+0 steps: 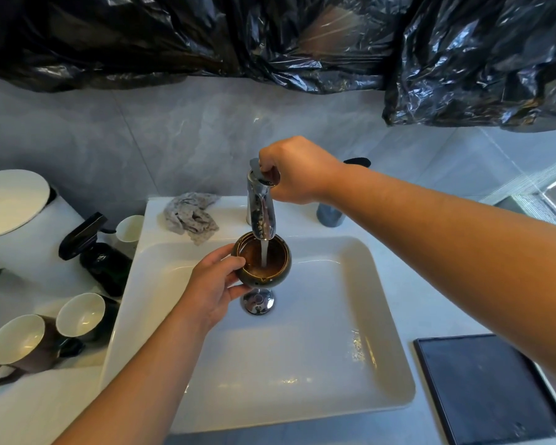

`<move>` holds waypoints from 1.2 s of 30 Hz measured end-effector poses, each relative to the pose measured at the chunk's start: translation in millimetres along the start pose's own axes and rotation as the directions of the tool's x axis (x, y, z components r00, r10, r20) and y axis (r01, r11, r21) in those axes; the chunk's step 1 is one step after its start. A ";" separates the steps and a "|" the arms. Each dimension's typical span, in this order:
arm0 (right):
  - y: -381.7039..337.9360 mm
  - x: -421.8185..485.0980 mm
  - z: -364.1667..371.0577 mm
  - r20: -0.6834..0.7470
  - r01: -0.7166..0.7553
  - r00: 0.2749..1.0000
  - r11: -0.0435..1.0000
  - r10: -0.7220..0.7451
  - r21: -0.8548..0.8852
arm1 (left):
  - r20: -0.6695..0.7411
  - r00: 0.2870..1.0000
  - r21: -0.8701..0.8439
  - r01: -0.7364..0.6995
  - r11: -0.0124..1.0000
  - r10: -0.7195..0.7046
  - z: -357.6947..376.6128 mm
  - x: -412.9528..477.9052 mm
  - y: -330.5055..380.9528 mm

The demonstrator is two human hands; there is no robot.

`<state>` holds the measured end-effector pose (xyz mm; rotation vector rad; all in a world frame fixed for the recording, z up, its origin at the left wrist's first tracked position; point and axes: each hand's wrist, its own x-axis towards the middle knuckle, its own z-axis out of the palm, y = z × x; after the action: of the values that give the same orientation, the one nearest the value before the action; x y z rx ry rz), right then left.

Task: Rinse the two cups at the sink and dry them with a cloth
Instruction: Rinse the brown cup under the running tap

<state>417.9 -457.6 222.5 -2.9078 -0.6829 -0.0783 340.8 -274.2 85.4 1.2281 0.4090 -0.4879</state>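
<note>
Rinsing one cup (pixel 264 263) under the running tap (pixel 260 216) of a white sink (pixel 350 364).
Left worktop (pixel 29 412): white lidded bin (pixel 10 203), black spray bottle (pixel 101 261), small white cup (pixel 129 228), brown mug (pixel 20 345) and dark mug (pixel 82 316) lying on their sides. Sink ledge: crumpled cloth (pixel 191 218), left of the tap. Left hand (pixel 215 284) grips the cup's rim and side above the drain plug (pixel 258 301), water falling inside. Right hand (pixel 297 171) pinches the tap lever (pixel 256 167). Grey tumbler (pixel 329 216) behind that wrist. Open basin floor toward the near and right rims. Dark flat panel (pixel 485 390) on the right worktop. Grey marble wall (pixel 142 130); black plastic sheeting (pixel 270 43) above.
</note>
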 end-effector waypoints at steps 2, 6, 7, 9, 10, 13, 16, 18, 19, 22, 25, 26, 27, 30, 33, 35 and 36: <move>-1.5 -1.5 -2.1 0.008 -0.010 1.000 1.000 0.010 0.027 | -0.003 1.000 -0.006 0.001 1.000 -0.001 -0.4 0.8 -0.7; 0.3 -37.7 18.7 -0.048 -0.127 0.988 0.960 0.144 0.248 | 0.017 1.000 -0.036 0.012 0.999 -0.012 -1.4 2.6 -3.7; -4.2 -55.4 28.0 -0.119 -0.193 0.962 0.918 0.248 0.348 | 0.029 0.999 -0.056 0.019 0.998 -0.017 -1.5 3.0 -5.1; -12.3 -89.8 60.7 -0.152 -0.387 0.826 0.743 0.542 0.545 | 0.043 0.999 -0.111 0.032 0.993 -0.027 -2.1 4.1 -9.7; -16.7 -102.5 75.5 -0.047 -0.493 0.750 0.606 0.660 0.625 | 0.050 0.998 -0.133 0.041 0.990 -0.035 -2.3 4.4 -12.1; -22.6 -122.0 112.2 0.353 -0.542 0.677 0.113 0.646 0.833 | 0.078 0.995 -0.164 0.074 0.984 -0.062 -2.7 6.2 -20.2; -26.6 -123.5 118.3 0.419 -0.465 0.738 -0.051 0.530 0.884 | 0.115 0.989 -0.177 0.109 0.978 -0.089 -3.5 7.5 -25.5; -31.1 -123.1 118.3 0.386 -0.450 0.765 -0.001 0.516 0.893 | 0.127 0.986 -0.184 0.128 0.975 -0.106 -4.6 8.2 -28.3; -33.7 -123.2 117.0 0.371 -0.442 0.771 0.014 0.518 0.897 | 0.124 0.986 -0.190 0.136 0.972 -0.114 -6.0 8.8 -29.5; -36.3 -121.7 115.9 0.325 -0.414 0.787 0.058 0.524 0.908 | 0.119 0.983 -0.202 0.164 0.966 -0.142 -9.6 10.7 -31.2; -37.7 -121.3 114.2 0.301 -0.396 0.804 0.084 0.514 0.914 | 0.126 0.979 -0.208 0.182 0.961 -0.158 -12.1 11.6 -32.4; -38.0 -121.0 114.4 0.300 -0.396 0.804 0.086 0.513 0.914 | 0.129 0.979 -0.207 0.185 0.961 -0.160 -12.7 11.7 -32.2; -37.9 -120.9 114.7 0.303 -0.399 0.804 0.086 0.511 0.913 | 0.133 0.978 -0.209 0.187 0.960 -0.162 -13.5 11.7 -32.4; -38.6 -120.2 116.0 0.310 -0.401 0.807 0.081 0.503 0.912 | 0.138 0.976 -0.199 0.193 0.961 -0.167 -15.2 10.6 -32.8; -37.7 -119.2 118.8 0.315 -0.392 0.814 0.060 0.488 0.918 | 0.136 0.979 -0.194 0.179 0.965 -0.154 -16.3 10.7 -32.2; -34.1 -118.3 120.7 0.345 -0.408 0.809 0.032 0.477 0.912 | 0.124 0.984 -0.187 0.149 0.971 -0.128 -17.0 11.8 -29.6; -32.5 -117.3 121.7 0.367 -0.419 0.804 0.009 0.467 0.908 | 0.115 0.987 -0.174 0.128 0.976 -0.109 -17.4 12.3 -27.4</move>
<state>300.4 -460.7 96.8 -1.5975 0.2831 0.2934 335.1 -266.2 52.1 1.0017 0.4292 -0.6016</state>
